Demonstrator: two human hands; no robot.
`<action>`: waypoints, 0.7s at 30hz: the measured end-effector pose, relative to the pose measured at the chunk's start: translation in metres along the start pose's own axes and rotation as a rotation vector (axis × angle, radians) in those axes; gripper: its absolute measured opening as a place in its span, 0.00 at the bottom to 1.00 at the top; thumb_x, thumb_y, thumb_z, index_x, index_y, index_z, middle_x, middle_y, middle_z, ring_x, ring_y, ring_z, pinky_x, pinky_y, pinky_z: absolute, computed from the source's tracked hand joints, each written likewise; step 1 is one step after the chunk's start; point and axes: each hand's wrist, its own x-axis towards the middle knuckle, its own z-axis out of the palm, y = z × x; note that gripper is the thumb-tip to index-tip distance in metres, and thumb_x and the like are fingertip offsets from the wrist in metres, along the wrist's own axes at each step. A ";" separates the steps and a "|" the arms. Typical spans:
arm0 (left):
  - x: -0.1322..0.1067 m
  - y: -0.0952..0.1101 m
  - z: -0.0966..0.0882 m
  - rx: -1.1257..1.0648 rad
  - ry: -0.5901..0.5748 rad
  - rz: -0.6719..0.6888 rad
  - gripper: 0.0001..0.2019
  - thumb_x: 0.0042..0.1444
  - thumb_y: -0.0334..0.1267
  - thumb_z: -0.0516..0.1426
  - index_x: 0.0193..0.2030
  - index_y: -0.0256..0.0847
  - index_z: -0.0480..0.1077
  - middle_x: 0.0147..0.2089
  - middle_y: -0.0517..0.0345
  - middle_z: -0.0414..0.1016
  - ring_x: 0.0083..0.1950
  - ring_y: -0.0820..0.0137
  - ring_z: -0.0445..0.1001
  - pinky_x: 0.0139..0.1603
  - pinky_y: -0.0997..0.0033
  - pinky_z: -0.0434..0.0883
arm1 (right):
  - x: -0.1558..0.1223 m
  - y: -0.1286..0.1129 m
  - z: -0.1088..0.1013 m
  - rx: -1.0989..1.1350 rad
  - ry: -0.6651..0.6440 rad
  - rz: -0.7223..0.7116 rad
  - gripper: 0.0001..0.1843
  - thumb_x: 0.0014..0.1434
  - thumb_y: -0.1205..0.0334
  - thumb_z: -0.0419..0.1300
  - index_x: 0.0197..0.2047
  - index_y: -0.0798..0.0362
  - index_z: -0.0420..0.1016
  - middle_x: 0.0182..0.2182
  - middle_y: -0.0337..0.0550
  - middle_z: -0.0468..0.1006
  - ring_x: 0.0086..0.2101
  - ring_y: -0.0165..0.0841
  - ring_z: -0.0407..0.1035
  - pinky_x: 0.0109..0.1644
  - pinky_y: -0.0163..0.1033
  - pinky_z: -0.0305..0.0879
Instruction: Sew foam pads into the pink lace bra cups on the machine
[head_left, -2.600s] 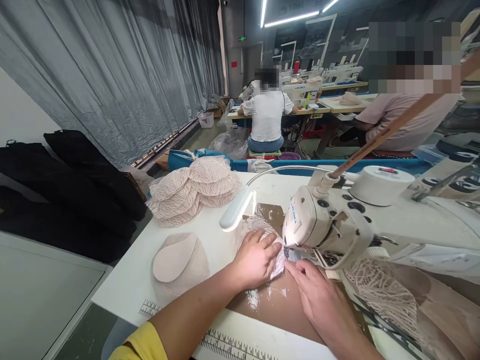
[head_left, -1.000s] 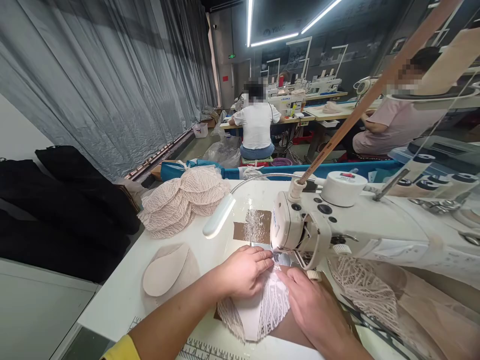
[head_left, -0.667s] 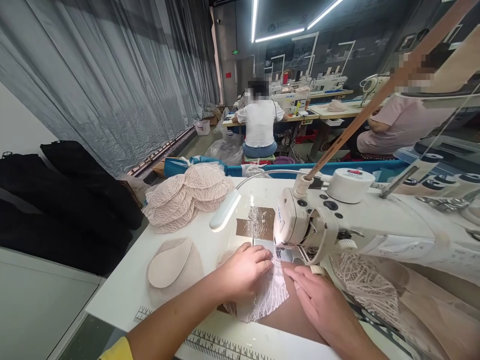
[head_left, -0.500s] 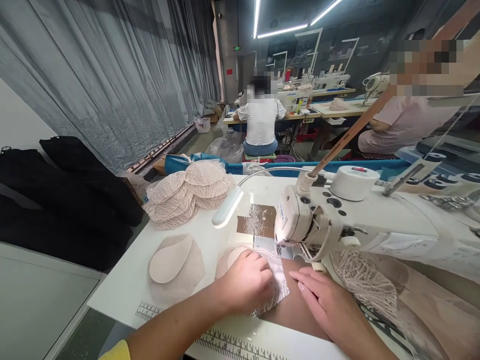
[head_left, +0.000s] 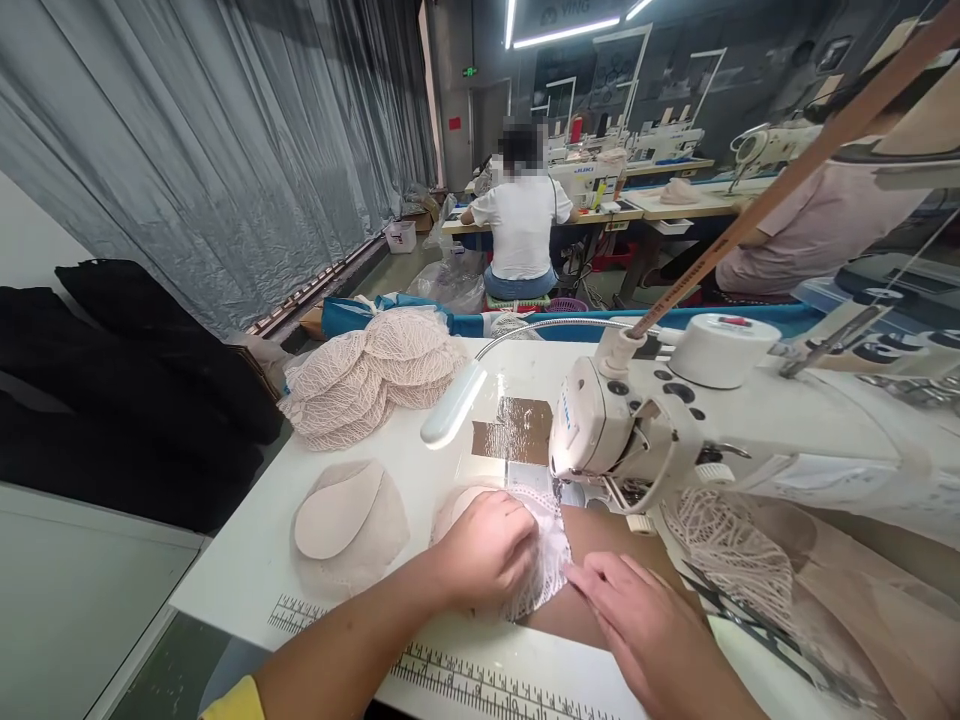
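A pale lace cup piece (head_left: 551,565) lies under the presser area of the white sewing machine (head_left: 592,425), its scalloped edge toward the right. My left hand (head_left: 487,550) is curled closed on its left part, fingertips hidden beneath the knuckles. At the lace's right edge, my right hand (head_left: 641,615) has its fingertips drawn together on the border; the palm rests over the brown sheet (head_left: 585,620). Left of my hands, a beige oval pad (head_left: 337,512) lies on a sheer beige fabric piece (head_left: 382,545).
Stacked lace cups (head_left: 375,375) sit at the table's far left. A lamp (head_left: 454,405) on a bendy neck hangs over the table. Dark scissors (head_left: 765,625) and beige mesh fabric (head_left: 862,580) lie right. Ruler markings (head_left: 465,680) run along the front edge. Two people sit beyond.
My right hand has moved slightly left and down, its fingertips now meeting the lace border. My left hand stays on the lace. The whole view has shifted slightly.
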 end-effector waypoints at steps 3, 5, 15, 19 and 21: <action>-0.002 -0.003 0.003 0.026 0.000 0.066 0.04 0.57 0.31 0.51 0.37 0.39 0.66 0.37 0.54 0.71 0.40 0.66 0.67 0.44 0.67 0.64 | -0.003 -0.004 0.002 -0.016 0.004 0.003 0.24 0.53 0.78 0.45 0.46 0.48 0.73 0.33 0.43 0.73 0.31 0.35 0.65 0.34 0.38 0.61; -0.004 -0.005 0.006 0.074 -0.008 0.148 0.06 0.57 0.30 0.52 0.40 0.40 0.68 0.38 0.54 0.71 0.42 0.66 0.66 0.47 0.66 0.62 | -0.005 -0.004 0.001 0.000 -0.005 0.002 0.26 0.50 0.79 0.46 0.47 0.48 0.73 0.35 0.44 0.74 0.33 0.35 0.65 0.36 0.38 0.61; -0.006 -0.004 0.012 0.260 -0.026 0.325 0.15 0.62 0.34 0.52 0.54 0.46 0.68 0.36 0.55 0.68 0.37 0.68 0.62 0.47 0.62 0.58 | -0.012 -0.001 0.004 0.015 -0.036 -0.011 0.27 0.54 0.79 0.44 0.52 0.50 0.71 0.39 0.46 0.74 0.36 0.36 0.65 0.39 0.39 0.63; -0.007 -0.003 0.013 0.279 -0.025 0.322 0.14 0.63 0.34 0.50 0.55 0.45 0.67 0.37 0.54 0.67 0.38 0.67 0.61 0.48 0.62 0.59 | -0.010 -0.001 0.002 0.001 -0.051 -0.026 0.27 0.54 0.79 0.44 0.52 0.50 0.70 0.38 0.46 0.74 0.35 0.36 0.66 0.37 0.40 0.64; -0.006 -0.002 0.014 0.283 -0.023 0.319 0.14 0.64 0.35 0.50 0.55 0.45 0.67 0.37 0.54 0.66 0.38 0.67 0.61 0.47 0.61 0.59 | -0.010 0.003 0.000 0.013 -0.058 -0.046 0.26 0.56 0.78 0.44 0.51 0.50 0.70 0.37 0.46 0.74 0.34 0.36 0.66 0.36 0.39 0.64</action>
